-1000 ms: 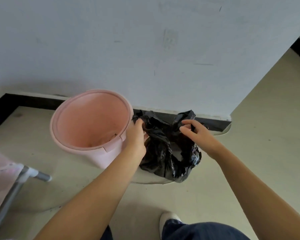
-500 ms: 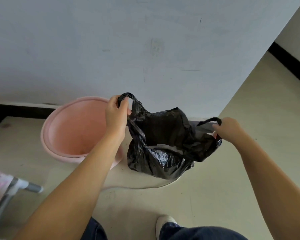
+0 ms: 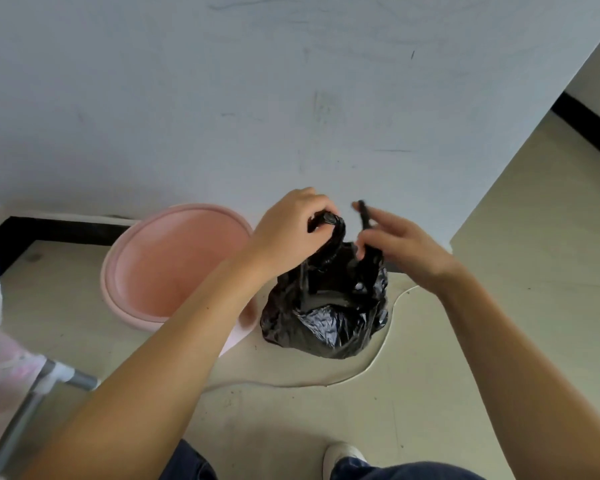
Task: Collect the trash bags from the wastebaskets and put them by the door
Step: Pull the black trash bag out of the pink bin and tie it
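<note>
A black trash bag (image 3: pixel 329 317) sits on the floor just right of a pink wastebasket (image 3: pixel 153 268), which stands with no liner in it. My left hand (image 3: pixel 291 226) is closed around the bag's left handle loop above the bag. Close beside it, my right hand (image 3: pixel 395 244) pinches the bag's right handle strip between thumb and fingers. The two handles are drawn together over the bag's mouth.
A grey-white wall (image 3: pixel 291 98) with a black baseboard (image 3: pixel 56 230) rises right behind the basket. To the right the floor (image 3: pixel 534 271) runs past the wall's corner. A metal-framed pink item (image 3: pixel 21 382) stands at the lower left. My shoe (image 3: pixel 343 455) is near the bottom edge.
Both hands came together above the bag, bringing its two handles from spread wide apart to nearly touching. The bag now bunches up narrower on the floor.
</note>
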